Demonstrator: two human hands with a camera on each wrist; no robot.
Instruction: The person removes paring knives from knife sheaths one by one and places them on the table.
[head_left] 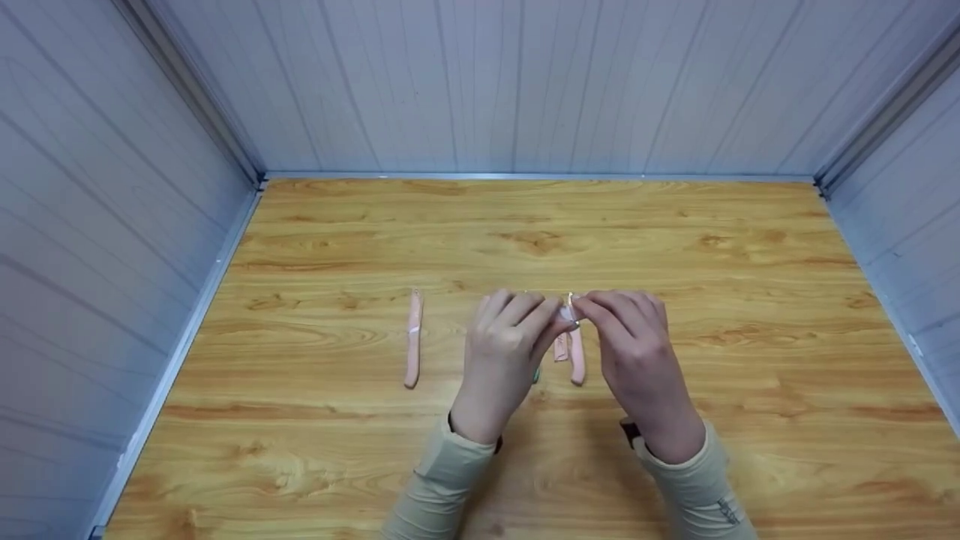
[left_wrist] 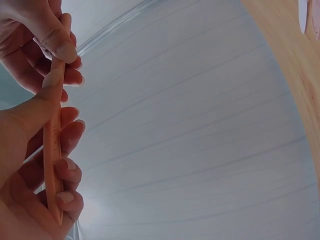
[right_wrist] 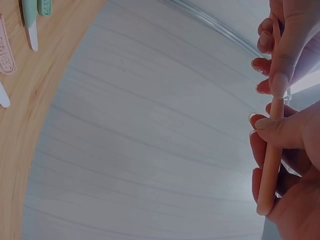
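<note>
Both hands meet above the table, holding one salmon-pink sheathed knife between them. My left hand grips its sheath, thumb on one side and fingers curled round the other; raised lettering shows on it. My right hand grips the smooth handle, its thumb close to the left thumb. The fingers hide the blade. Beneath the hands in the head view lie a pink knife and a separate pink sheath.
Left of the hands, another pink knife lies lengthwise, its blade end covered in pink. A green knife with a white blade lies beside a green sheath. Pale panel walls enclose the wooden table at the back and sides.
</note>
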